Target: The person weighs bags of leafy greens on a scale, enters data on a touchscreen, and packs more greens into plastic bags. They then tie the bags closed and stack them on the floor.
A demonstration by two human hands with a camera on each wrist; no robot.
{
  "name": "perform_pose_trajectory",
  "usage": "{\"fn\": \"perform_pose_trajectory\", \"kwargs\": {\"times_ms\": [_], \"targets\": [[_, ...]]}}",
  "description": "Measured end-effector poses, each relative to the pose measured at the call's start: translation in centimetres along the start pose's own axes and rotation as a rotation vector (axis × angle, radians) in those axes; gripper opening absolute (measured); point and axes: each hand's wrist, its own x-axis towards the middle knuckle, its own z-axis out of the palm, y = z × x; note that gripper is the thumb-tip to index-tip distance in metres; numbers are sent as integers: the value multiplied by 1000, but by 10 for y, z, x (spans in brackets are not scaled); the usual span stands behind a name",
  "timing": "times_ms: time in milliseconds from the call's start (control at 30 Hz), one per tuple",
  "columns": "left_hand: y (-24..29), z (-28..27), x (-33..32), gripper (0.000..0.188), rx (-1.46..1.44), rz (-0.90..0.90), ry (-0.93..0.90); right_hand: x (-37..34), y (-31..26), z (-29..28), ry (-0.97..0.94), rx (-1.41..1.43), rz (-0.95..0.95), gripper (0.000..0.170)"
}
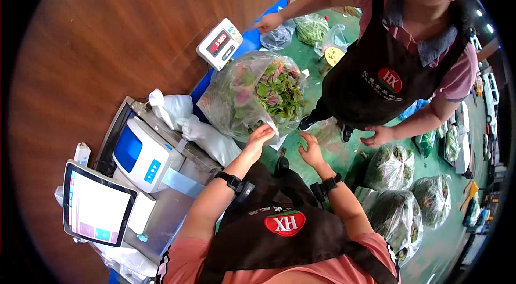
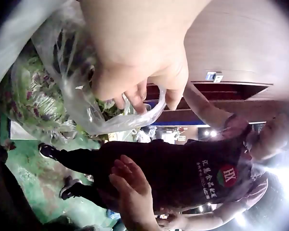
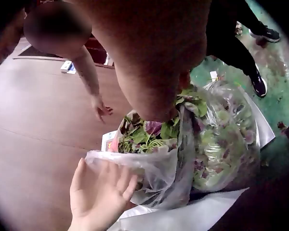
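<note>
A large clear plastic bag [image 1: 228, 98] of green and purple leafy vegetables [image 1: 279, 90] sits near the scale display, with leaves showing at its mouth. My left hand [image 1: 260, 138] is at the near rim of the bag. In the right wrist view that left hand [image 3: 103, 195] has extended fingers against the thin film, thumb apart from them. The left wrist view shows its fingertips [image 2: 136, 98] at the loose plastic edge. My right hand [image 1: 310, 152] is in the air beside the bag, its fingers loosely bent and holding nothing.
Another person in a dark apron [image 1: 387, 74] stands opposite, one arm stretched toward the scale display [image 1: 219, 43]. White sacks [image 1: 209, 139], a label printer [image 1: 142, 152] and a touchscreen [image 1: 97, 203] are at the left. Several bagged vegetables [image 1: 389, 168] lie on the green floor at right.
</note>
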Motion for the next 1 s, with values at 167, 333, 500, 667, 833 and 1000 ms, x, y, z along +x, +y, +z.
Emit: {"fn": "perform_pose_trajectory", "kwargs": {"times_ms": [167,333,500,667,833,1000], "targets": [[-4,0,10,36,68,18,24,25,40,-9,-25,-17,9,45],[0,16,17,52,119,-11,105,73,61,-30,-66,57,-54,42],[-5,29,24,55,124,63,186,116,91,-48,-150,110,-67,45],[-12,38,24,54,165,142,250,154,112,-51,-257,94,-63,44],[-13,45,17,53,171,149,323,188,130,-41,-311,96,-10,41],[-12,51,10,50,233,176,367,235,146,-11,-170,17,-71,39]]}}
